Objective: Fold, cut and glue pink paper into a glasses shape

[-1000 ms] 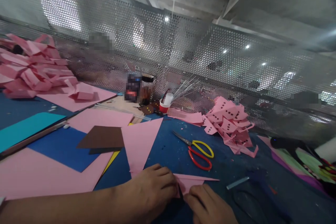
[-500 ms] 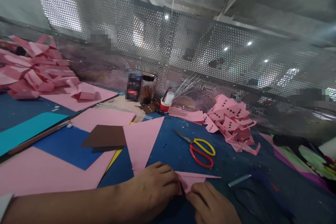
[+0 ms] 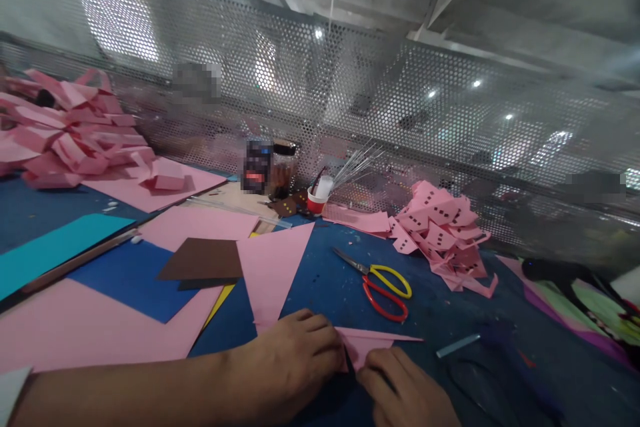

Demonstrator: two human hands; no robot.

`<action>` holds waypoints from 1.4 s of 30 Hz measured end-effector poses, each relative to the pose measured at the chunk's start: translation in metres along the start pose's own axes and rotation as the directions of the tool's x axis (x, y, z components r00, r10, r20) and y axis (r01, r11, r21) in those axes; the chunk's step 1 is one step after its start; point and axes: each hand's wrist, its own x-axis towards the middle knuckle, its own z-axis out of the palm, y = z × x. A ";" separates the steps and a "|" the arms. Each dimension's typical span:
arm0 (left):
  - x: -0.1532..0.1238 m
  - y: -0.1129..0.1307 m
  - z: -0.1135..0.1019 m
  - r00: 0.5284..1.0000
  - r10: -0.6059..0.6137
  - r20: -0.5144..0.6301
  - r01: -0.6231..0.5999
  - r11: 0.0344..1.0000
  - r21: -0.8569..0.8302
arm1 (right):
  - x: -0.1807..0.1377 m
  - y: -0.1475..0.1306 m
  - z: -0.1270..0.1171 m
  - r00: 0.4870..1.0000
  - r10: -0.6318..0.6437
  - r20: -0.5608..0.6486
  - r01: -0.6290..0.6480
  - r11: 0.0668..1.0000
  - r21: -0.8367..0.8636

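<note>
Head view: at the near edge of the blue counter [image 3: 320, 280], a small pink paper piece [image 3: 367, 345] lies between and partly under the person's two hands, a narrow dark strip [image 3: 349, 361] slanting across it. The left hand [image 3: 295, 360] rests palm down over its left part, fingers curled and held close together; whether they pinch the paper, I cannot tell. The right hand [image 3: 405, 390] is at its lower right, fingers bent near the strip's lower end; their grip is hidden too.

Just beyond, a pink triangle [image 3: 275, 267] narrows toward the left hand, and scissors [image 3: 367, 271] with one yellow and one red handle lie with blades pointing away to the left. To the right is a pale stick [image 3: 459, 345] by a dark blue object, too dim to identify. Leftward, brown sheets [image 3: 205, 259] overlap a blue sheet [image 3: 140, 280], with a teal sheet [image 3: 60, 247] near it. Farther back stand a red-and-white cup [image 3: 316, 205] and a jar [image 3: 284, 173], between a dotted pink pile [image 3: 440, 227] on the right and folded pink strips [image 3: 75, 133] on the left, before a perforated panel [image 3: 290, 67].
</note>
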 end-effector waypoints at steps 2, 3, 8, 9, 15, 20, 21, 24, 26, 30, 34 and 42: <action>0.000 0.000 -0.001 1.000 0.005 0.001 -0.005 1.000 -0.001 | 0.000 0.000 0.000 1.000 0.006 0.000 -0.006 1.000 -0.001; 0.000 0.000 -0.001 1.000 0.007 0.001 -0.007 1.000 -0.002 | 0.000 0.000 0.000 1.000 0.014 -0.001 -0.014 1.000 -0.001; 0.000 0.001 -0.001 1.000 0.007 -0.010 -0.007 1.000 -0.006 | 0.001 -0.001 0.000 1.000 0.028 -0.012 -0.028 0.999 0.018; 0.000 0.001 -0.001 1.000 0.007 -0.007 -0.007 1.000 -0.004 | 0.001 -0.001 0.001 0.999 0.031 -0.016 -0.031 0.999 0.023; -0.001 0.001 -0.002 1.000 0.021 -0.005 -0.021 1.000 0.006 | 0.002 -0.002 0.001 0.997 0.048 -0.064 -0.042 0.994 0.097; -0.001 -0.001 0.001 0.999 0.025 -0.035 -0.026 1.000 -0.011 | 0.009 0.003 -0.013 0.980 0.177 -0.088 -0.171 0.983 0.073; -0.001 -0.001 0.001 0.999 0.027 -0.037 -0.028 0.999 -0.022 | 0.010 0.005 -0.016 0.978 0.191 -0.078 -0.187 0.981 0.057; -0.001 -0.002 0.000 0.998 0.044 -0.041 -0.047 0.997 -0.060 | 0.013 0.010 -0.021 0.976 0.207 -0.060 -0.206 0.978 0.019; -0.002 -0.003 -0.001 0.997 0.059 -0.048 -0.063 0.994 -0.090 | 0.014 0.010 -0.023 0.971 0.236 -0.044 -0.236 0.972 0.018; -0.004 -0.005 0.000 0.996 0.071 -0.050 -0.077 0.990 -0.122 | 0.014 0.003 -0.029 0.946 0.321 0.050 -0.323 0.946 0.037; -0.004 -0.008 0.002 0.996 0.074 -0.059 -0.081 0.988 -0.130 | 0.015 0.000 -0.035 0.920 0.370 0.129 -0.380 0.924 0.055; -0.005 -0.007 0.004 0.998 0.027 -0.053 -0.032 0.994 -0.107 | 0.014 -0.003 -0.038 0.910 0.357 0.210 -0.383 0.919 0.097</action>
